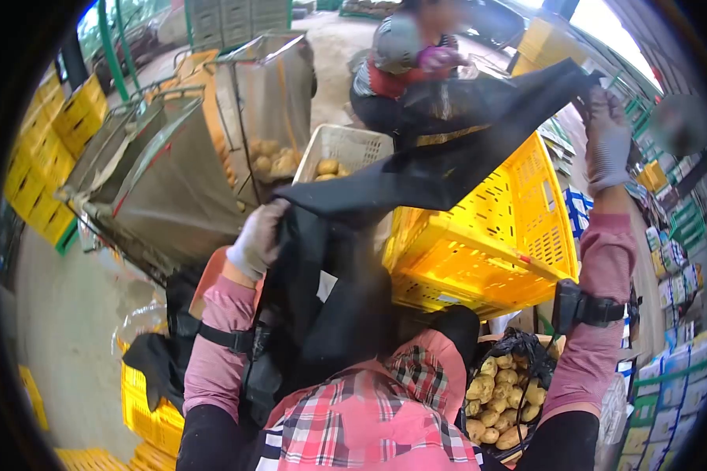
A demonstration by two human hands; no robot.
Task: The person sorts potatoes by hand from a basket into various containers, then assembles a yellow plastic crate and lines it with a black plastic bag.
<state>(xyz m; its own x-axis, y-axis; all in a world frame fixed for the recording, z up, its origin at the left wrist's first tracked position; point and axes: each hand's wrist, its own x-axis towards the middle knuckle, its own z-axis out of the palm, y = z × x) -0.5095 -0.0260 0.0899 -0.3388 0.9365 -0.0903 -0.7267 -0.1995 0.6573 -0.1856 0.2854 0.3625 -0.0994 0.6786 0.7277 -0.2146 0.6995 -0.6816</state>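
A long black plastic sheet, limp and partly blurred, is stretched between my two gloved hands. My left hand is closed on its near left end, where folds hang down toward my lap. Raised higher at the right, my right hand grips the other end. Beneath and beyond the sheet stands an empty-looking yellow crate, partly covered by it. Beside my right leg is a box lined with black plastic and filled with potatoes.
A white crate with potatoes stands beyond the sheet. Framed mesh bags are at the left, near stacked yellow crates. Another person sits ahead. Black material lies over a yellow crate at lower left. Stacked cartons line the right.
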